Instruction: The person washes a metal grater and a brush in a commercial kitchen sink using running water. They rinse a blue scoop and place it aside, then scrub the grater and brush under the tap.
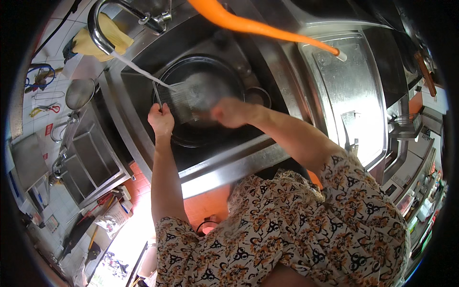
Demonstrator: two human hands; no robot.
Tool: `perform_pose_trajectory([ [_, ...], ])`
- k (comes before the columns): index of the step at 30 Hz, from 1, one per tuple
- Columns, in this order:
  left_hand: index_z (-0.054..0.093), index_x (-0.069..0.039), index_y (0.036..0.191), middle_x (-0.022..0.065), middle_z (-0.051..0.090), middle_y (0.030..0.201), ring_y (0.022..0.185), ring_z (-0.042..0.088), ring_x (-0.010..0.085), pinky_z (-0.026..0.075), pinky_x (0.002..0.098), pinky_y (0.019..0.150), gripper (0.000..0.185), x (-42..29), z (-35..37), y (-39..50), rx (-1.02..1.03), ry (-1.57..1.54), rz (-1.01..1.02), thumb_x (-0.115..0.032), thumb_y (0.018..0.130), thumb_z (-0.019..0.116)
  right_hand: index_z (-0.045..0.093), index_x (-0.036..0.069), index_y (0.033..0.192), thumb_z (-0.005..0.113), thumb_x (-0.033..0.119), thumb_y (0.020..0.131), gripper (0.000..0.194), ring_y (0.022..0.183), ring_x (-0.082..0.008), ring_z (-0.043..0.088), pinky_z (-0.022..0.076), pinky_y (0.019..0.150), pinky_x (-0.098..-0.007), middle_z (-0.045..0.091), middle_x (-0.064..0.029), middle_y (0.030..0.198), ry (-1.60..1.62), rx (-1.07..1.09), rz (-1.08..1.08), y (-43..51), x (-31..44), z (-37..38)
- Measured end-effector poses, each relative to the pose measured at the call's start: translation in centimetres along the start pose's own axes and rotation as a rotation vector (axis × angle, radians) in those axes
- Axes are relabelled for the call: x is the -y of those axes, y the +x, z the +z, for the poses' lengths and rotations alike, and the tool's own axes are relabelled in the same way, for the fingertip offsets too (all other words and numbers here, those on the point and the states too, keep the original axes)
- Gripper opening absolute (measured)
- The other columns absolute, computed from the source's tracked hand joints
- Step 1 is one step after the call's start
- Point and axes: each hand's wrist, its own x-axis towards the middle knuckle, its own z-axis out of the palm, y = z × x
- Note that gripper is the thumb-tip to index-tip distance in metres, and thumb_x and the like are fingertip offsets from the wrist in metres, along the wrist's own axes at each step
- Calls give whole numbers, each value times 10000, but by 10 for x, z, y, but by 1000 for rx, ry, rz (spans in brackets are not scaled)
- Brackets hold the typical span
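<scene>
My left hand (161, 120) is closed on the edge of a metal wire rack (181, 102), which is tilted over a large round black pan (193, 141) in the deep steel sink (229, 141). Water runs from the curved faucet (98, 30) onto the rack. My right hand (231, 113), blurred, is curled beside the rack's right side, over the pan; whether it holds something cannot be made out. A small round dish (259, 97) lies in the sink to the right of the pan.
An orange hose (251, 27) hangs across the top, over the sink and a steel tray (369, 82) at the right. A knife (347, 134) lies on that tray. A yellow cloth (114, 37) is behind the faucet. At left are another steel sink (86, 158) and a round strainer (80, 94).
</scene>
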Motion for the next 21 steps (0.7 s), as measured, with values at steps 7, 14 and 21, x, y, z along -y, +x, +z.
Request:
perform_pose_trajectory([
  [7,448,2,679,164,466,581,511,414,277,396,421,524,342,-1,-8,1,25,93,-17,-118,888,692,720,100,977,557,257,977,226,781,-295,708,558,730,-383,703,-183,856,177,-260,60,9,-11,-6],
  [14,453,3,684,150,479,577,510,434,255,407,415,532,345,4,-10,3,30,50,-82,-130,896,690,744,119,1016,527,243,950,258,956,-390,669,526,883,-436,701,-214,970,166,140,173,1,2,9],
  [21,481,8,697,123,516,591,539,456,225,421,391,554,315,-1,-10,10,51,-63,-108,-114,906,683,739,105,1039,608,131,878,209,864,-350,697,550,771,-435,707,-210,932,-90,-139,22,4,12,-3],
])
